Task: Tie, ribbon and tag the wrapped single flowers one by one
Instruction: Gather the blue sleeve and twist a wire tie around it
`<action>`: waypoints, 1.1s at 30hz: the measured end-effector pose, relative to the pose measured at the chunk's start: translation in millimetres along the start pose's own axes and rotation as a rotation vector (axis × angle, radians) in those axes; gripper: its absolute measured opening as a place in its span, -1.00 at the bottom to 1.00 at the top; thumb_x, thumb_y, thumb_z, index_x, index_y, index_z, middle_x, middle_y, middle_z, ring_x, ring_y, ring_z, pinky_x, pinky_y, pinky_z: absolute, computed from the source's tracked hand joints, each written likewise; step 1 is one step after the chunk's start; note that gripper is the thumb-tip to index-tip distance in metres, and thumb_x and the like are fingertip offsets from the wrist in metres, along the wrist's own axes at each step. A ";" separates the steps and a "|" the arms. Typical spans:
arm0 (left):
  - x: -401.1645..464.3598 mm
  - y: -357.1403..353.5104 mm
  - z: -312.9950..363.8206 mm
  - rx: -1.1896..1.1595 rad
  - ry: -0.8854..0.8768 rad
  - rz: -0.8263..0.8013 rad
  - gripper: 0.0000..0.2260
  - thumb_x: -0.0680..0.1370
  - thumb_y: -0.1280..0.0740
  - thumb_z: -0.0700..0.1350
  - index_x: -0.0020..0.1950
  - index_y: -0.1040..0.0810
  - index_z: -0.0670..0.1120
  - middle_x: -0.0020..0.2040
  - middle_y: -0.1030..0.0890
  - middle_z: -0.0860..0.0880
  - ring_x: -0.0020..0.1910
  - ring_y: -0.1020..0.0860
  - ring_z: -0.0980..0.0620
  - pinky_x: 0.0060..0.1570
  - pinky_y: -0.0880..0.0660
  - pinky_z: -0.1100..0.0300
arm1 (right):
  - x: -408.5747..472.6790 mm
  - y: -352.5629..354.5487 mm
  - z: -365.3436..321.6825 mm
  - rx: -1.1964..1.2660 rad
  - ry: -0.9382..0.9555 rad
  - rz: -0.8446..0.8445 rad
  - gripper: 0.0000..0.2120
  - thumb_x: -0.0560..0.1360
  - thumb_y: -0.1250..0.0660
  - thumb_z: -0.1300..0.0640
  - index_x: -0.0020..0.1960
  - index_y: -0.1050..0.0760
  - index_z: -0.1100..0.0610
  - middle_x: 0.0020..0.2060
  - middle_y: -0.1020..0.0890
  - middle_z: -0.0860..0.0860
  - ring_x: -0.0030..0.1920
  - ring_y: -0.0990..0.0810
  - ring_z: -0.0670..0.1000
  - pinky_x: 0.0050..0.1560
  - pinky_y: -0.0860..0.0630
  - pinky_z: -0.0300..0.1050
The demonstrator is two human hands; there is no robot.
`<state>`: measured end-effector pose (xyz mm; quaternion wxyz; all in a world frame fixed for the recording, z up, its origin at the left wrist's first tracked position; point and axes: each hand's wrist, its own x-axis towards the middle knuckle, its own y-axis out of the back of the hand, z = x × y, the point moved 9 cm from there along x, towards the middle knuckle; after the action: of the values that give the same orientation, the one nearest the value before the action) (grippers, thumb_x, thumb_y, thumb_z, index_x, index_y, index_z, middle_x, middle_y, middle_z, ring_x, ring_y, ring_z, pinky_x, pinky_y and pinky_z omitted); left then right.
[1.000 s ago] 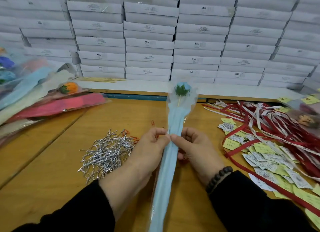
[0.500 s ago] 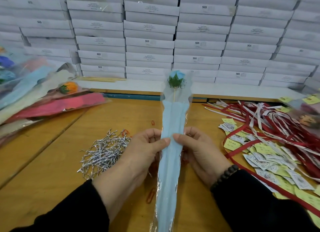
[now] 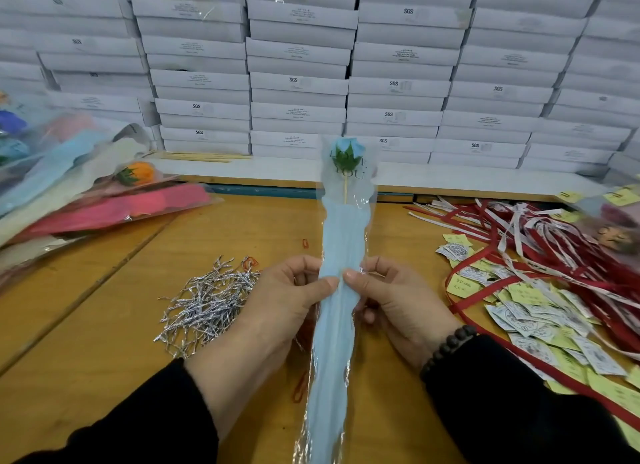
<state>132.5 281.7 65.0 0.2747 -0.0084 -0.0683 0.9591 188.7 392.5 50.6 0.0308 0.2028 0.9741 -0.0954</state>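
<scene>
At centre frame the blue wrapped flower (image 3: pixel 341 255) is held upright, long axis vertical, bloom pointed at the upper frame. It is pinched mid-sleeve by the left hand (image 3: pixel 277 307) and right hand (image 3: pixel 398 301), thumbs nearly touching. Bare wooden table (image 3: pixel 104 325) is seen lower left beside the silver twist ties (image 3: pixel 207 304).

Two hands (image 3: pixel 287 301), one blue wrapped flower (image 3: pixel 341 290).
</scene>
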 end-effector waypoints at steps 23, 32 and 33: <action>3.0 2.6 -10.0 -0.137 0.158 -0.046 -0.83 0.25 -0.42 -0.15 -0.24 -0.56 -0.19 -0.39 -0.57 -0.09 -0.51 -0.46 0.11 -0.56 -0.35 0.35 | 0.1 -2.7 -9.7 0.088 0.112 -0.050 -0.83 0.34 -0.41 0.27 -0.08 -0.53 0.18 -0.22 -0.70 0.10 -0.34 -0.66 0.00 -0.49 -0.49 -0.26; 2.9 -0.1 -9.8 -0.133 0.157 -0.074 -0.95 0.41 -0.37 -0.27 -0.21 -0.61 -0.24 -0.43 -0.57 -0.07 -0.53 -0.47 0.15 -0.54 -0.36 0.37 | -1.1 -2.6 -10.2 0.110 0.126 -0.045 -0.82 0.36 -0.39 0.32 -0.05 -0.54 0.20 -0.23 -0.70 0.07 -0.33 -0.66 -0.04 -0.45 -0.50 -0.31; 3.1 -0.5 -10.0 -0.133 0.159 -0.079 -0.95 0.44 -0.35 -0.28 -0.20 -0.60 -0.24 -0.44 -0.56 -0.07 -0.53 -0.47 0.16 -0.54 -0.36 0.37 | -1.2 -2.7 -10.5 0.114 0.128 -0.046 -0.82 0.36 -0.39 0.33 -0.05 -0.54 0.20 -0.24 -0.70 0.07 -0.33 -0.66 -0.04 -0.46 -0.49 -0.32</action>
<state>130.7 285.0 55.3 0.3158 -0.0998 -0.1101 0.9371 188.5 391.7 61.5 -0.0453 0.1876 0.9715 -0.1379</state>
